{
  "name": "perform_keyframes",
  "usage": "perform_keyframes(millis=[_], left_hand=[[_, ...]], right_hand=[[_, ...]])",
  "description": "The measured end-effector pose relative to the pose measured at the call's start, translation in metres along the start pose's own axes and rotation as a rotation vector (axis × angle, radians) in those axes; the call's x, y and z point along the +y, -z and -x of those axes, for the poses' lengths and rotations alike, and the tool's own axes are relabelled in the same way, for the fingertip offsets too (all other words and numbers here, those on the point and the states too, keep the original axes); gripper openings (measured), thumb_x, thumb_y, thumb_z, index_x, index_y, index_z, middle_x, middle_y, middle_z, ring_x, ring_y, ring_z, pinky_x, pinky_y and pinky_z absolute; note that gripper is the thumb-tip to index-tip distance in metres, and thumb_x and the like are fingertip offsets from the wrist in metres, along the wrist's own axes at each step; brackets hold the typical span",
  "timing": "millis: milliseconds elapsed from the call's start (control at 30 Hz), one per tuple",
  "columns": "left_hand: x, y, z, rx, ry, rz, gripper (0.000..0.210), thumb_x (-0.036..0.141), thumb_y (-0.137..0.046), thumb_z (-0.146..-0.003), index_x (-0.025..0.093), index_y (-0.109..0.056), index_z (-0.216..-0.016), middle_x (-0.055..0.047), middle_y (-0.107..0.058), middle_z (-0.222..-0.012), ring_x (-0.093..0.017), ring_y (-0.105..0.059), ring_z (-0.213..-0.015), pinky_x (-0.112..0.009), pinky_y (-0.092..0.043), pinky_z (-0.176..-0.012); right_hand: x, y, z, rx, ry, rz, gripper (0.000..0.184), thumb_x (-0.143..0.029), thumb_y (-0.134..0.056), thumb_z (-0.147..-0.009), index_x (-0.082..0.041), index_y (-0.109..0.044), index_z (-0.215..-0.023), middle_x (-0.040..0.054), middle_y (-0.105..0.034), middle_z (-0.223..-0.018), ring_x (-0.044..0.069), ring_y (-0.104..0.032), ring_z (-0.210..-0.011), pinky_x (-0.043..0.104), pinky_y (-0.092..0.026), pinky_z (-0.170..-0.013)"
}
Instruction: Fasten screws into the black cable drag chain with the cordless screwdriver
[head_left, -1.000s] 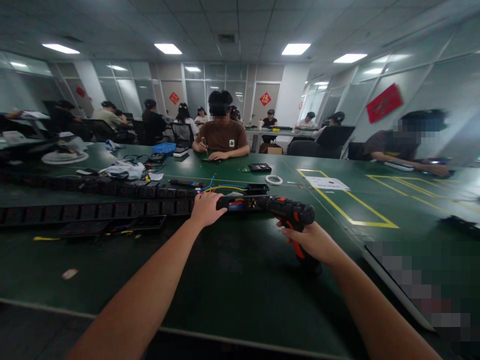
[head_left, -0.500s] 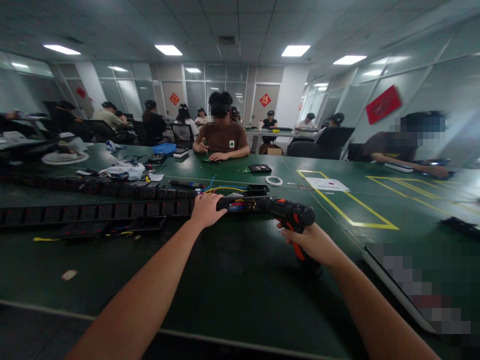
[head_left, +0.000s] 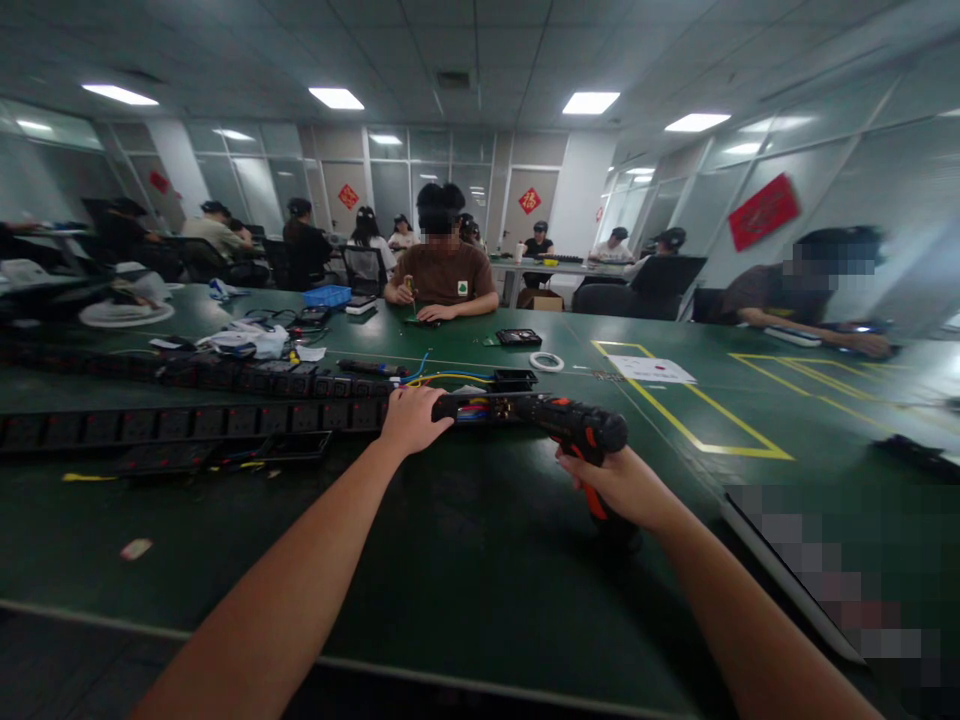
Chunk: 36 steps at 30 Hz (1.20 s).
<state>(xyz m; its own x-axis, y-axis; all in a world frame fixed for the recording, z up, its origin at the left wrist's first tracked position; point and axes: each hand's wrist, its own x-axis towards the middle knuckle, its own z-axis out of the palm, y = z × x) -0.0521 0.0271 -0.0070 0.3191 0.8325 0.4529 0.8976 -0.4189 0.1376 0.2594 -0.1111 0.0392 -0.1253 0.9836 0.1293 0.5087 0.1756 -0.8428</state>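
Note:
A long black power strip [head_left: 202, 422] with a row of sockets lies across the green table. My left hand [head_left: 411, 420] is closed over the strip near its right end, fingers on the far side partly hidden. Just right of that hand, coloured wires [head_left: 472, 411] show in the strip's open end. My right hand [head_left: 616, 482] is wrapped round the grip of a black and orange cordless drill [head_left: 581, 428]. The drill points left, its nose at the open end of the strip; whether the bit touches a screw is too small to tell.
Behind lies a second socket strip [head_left: 247, 378] with blue and yellow wires [head_left: 457, 377]. A white ring [head_left: 547, 362], paper [head_left: 651, 369] and yellow tape marks are on the right. A blurred flat panel [head_left: 795, 580] lies near right. Across the table a co-worker [head_left: 442, 275] handles a screwdriver.
The view has shifted very slightly. Both hands, the drill and the power strip keep practically the same places.

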Motion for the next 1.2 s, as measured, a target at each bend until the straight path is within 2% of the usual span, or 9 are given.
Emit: perform_keyframes(millis=[333, 1067, 1200], left_hand=[[-0.0009, -0.0001, -0.0009, -0.01, -0.004, 0.021, 0.048, 0.05, -0.063, -0.087, 0.027, -0.061, -0.129, -0.008, -0.065, -0.131, -0.033, -0.054, -0.122, -0.049, -0.032, -0.105], [-0.0008, 0.0, -0.0012, -0.008, 0.002, 0.028, 0.048, 0.05, -0.064, -0.086, 0.027, -0.062, -0.128, -0.007, -0.065, -0.131, -0.032, -0.054, -0.122, -0.049, -0.033, -0.105], [-0.0013, 0.0005, -0.0009, -0.012, 0.005, 0.03, 0.048, 0.05, -0.063, -0.086, 0.027, -0.062, -0.128, -0.008, -0.064, -0.131, -0.032, -0.054, -0.123, -0.049, -0.032, -0.106]], right_hand=[[-0.0007, 0.0019, -0.0004, -0.004, -0.012, 0.081, 0.03, -0.046, -0.066, -0.081, -0.019, -0.062, -0.092, 0.0001, -0.062, -0.069, 0.02, -0.062, -0.065, 0.035, -0.05, -0.065], [0.0007, 0.0015, -0.0007, -0.022, -0.011, 0.102, 0.029, -0.047, -0.064, -0.082, -0.019, -0.061, -0.092, 0.0005, -0.062, -0.072, 0.02, -0.063, -0.067, 0.035, -0.051, -0.067], [-0.0019, 0.0011, -0.0002, -0.012, -0.028, -0.002, 0.032, -0.045, -0.069, -0.077, -0.019, -0.063, -0.095, 0.0034, -0.066, -0.083, 0.02, -0.063, -0.067, 0.036, -0.052, -0.067]])
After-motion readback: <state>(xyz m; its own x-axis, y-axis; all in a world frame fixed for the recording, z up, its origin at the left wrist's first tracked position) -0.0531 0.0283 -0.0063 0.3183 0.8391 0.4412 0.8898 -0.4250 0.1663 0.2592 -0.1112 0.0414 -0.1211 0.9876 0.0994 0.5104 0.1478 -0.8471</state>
